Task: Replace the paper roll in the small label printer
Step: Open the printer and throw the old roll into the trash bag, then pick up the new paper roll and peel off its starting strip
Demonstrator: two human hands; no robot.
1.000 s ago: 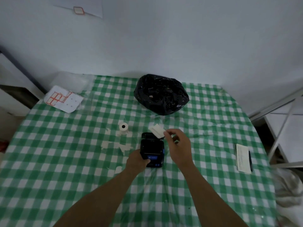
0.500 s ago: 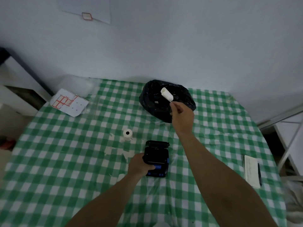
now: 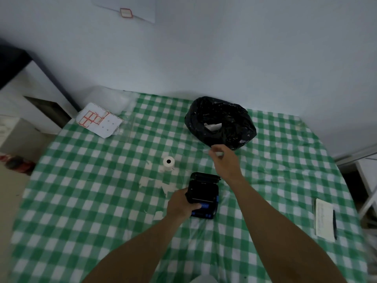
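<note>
The small black label printer (image 3: 204, 193) with blue buttons lies on the checked table, its lid open and its paper bay dark and empty. My left hand (image 3: 181, 205) grips its left side, thumb on the blue panel. A fresh white paper roll (image 3: 168, 163) stands on end just up-left of the printer. My right hand (image 3: 223, 158) hovers between the printer and the black bag (image 3: 220, 123), fingers loosely curled and holding nothing. A white scrap (image 3: 213, 126) lies inside the bag.
The green-and-white checked tablecloth (image 3: 102, 211) has torn white label scraps (image 3: 157, 184) left of the printer. A sheet of red-bordered labels (image 3: 99, 120) lies at the far left corner. A notepad with a pen (image 3: 324, 219) sits at the right edge. A white wall stands behind.
My right hand lifted the used white paper piece from the printer up over the black bag, let it fall inside, and has drawn back toward the printer empty. My left hand kept its hold.
</note>
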